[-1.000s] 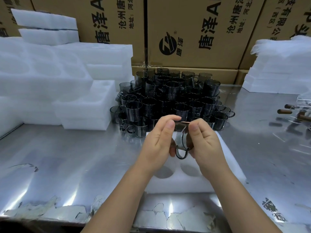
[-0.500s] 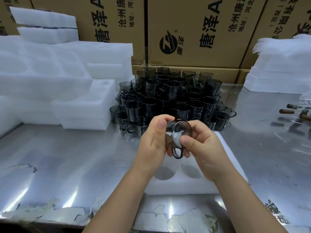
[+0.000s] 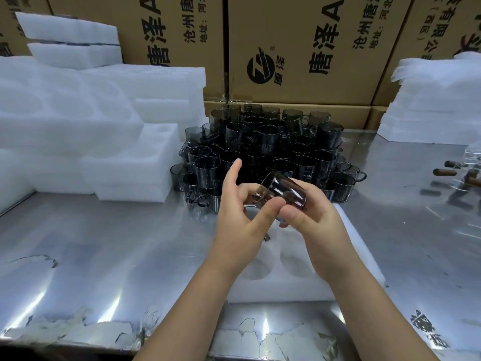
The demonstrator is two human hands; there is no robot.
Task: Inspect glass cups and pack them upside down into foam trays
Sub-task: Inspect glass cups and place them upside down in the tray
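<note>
A smoky grey glass cup [image 3: 282, 192] lies tilted on its side between my two hands, above a white foam tray [image 3: 286, 285] with round empty pockets. My left hand [image 3: 240, 225] grips the cup's near end with thumb and fingers, its index finger raised. My right hand [image 3: 316, 230] cradles the cup from below and the right. The cup's handle is mostly hidden by my fingers. Behind my hands stands a dense pile of the same dark glass cups [image 3: 268, 149] on the metal table [image 3: 104, 251].
Stacks of white foam trays [image 3: 112, 157] fill the left side, more foam [image 3: 432, 108] stands at the right. Printed cardboard boxes [image 3: 299, 48] form a wall at the back. Small brown objects [image 3: 453, 173] lie at the right edge.
The cup has been turned in my hands from facing me with its round end to lying sideways. My left index finger has lifted off it.
</note>
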